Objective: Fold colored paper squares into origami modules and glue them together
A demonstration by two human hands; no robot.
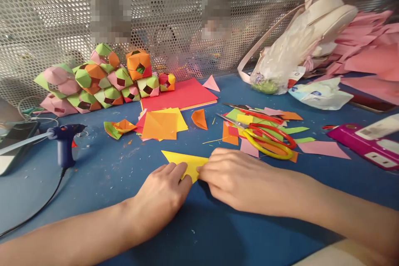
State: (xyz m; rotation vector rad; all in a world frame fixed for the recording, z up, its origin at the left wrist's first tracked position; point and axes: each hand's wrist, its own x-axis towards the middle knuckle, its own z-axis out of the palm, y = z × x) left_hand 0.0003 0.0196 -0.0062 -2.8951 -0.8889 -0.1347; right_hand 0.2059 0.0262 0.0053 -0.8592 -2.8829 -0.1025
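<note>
A yellow paper (183, 158), folded to a triangle, lies on the blue table (102, 191) with its long edge away from me. My left hand (168, 187) presses on its left part, fingers curled together on the sheet. At its right part my right hand (230, 174) has its fingers closed on the paper, hiding that corner. Beyond the hands sit a stack of orange and yellow squares (159, 124) and a folded orange piece (199, 119). Scissors with red and yellow handles (271, 143) rest on paper scraps to the right.
A blue glue gun (65, 145) with its cord stands at the left. Folded paper balls (93, 75) are piled at the back left, beside red sheets (183, 93). At the right are a purple power strip (358, 141), a tissue pack (322, 93) and a pale bag (327, 18). People show behind the perforated screen.
</note>
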